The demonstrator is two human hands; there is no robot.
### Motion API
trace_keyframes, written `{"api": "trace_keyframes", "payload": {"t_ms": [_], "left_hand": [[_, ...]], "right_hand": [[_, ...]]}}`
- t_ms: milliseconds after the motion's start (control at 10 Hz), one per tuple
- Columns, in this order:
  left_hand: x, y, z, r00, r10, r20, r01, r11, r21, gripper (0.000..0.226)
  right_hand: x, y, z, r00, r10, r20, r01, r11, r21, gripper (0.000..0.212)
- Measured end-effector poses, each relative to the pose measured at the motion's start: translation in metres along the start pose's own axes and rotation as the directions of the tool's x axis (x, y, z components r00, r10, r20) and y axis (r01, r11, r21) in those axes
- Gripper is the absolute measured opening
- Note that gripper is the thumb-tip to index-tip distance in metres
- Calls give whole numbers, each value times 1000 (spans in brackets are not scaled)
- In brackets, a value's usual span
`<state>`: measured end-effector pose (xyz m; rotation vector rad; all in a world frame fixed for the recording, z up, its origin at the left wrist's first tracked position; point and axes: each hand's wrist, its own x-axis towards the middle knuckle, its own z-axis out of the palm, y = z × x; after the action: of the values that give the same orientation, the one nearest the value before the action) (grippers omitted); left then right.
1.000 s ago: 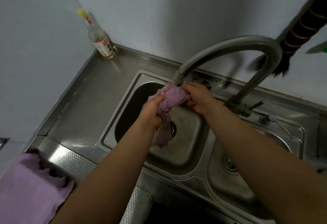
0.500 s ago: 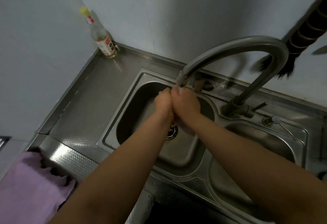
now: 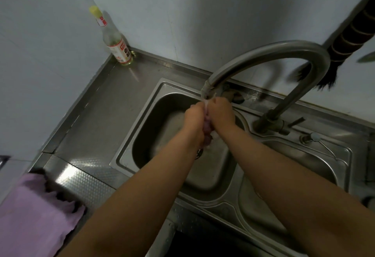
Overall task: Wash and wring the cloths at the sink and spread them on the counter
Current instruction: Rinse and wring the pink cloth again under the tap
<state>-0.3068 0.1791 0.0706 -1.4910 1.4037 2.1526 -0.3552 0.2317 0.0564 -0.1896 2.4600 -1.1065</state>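
While water runs from the faucet [image 3: 269, 54] spout, the left hand [image 3: 195, 123] and right hand [image 3: 221, 113] press together over the left basin of the sink [image 3: 142, 118], both curled tight around a bunched purple cloth [image 3: 207, 133] between them. Another purple cloth [image 3: 34, 214] lies flat on the counter [image 3: 113, 98], near left. A bottle [image 3: 114, 39] stands at the far corner.

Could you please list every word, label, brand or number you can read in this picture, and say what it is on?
None can be read.
Bottle in the counter corner: a red and white label with dark marks, too blurred to read.
Its neck carries a small red and white band, also illegible.
No other text shows.
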Motion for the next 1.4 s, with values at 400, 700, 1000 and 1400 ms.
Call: {"api": "trace_keyframes", "payload": {"t_ms": [400, 700, 1000, 1400], "left_hand": [[6, 12, -43, 947, -34, 319, 83, 986, -143, 83], [7, 5, -61, 950, 152, 271, -171, 984, 47, 28], [3, 1, -15, 1000, 20, -19, -20, 1000, 6, 42], [11, -5, -12, 982, 164, 98, -174, 979, 105, 29]], "right_hand": [[2, 15, -7, 993, 84, 86, -105, 954, 280, 34], [2, 37, -5, 893, 276, 355, -444, 666, 599, 23], [-22, -4, 16, 995, -97, 11, 95, 991, 93, 44], [10, 12, 1, 986, 131, 99, -146, 976, 161, 34]]}}
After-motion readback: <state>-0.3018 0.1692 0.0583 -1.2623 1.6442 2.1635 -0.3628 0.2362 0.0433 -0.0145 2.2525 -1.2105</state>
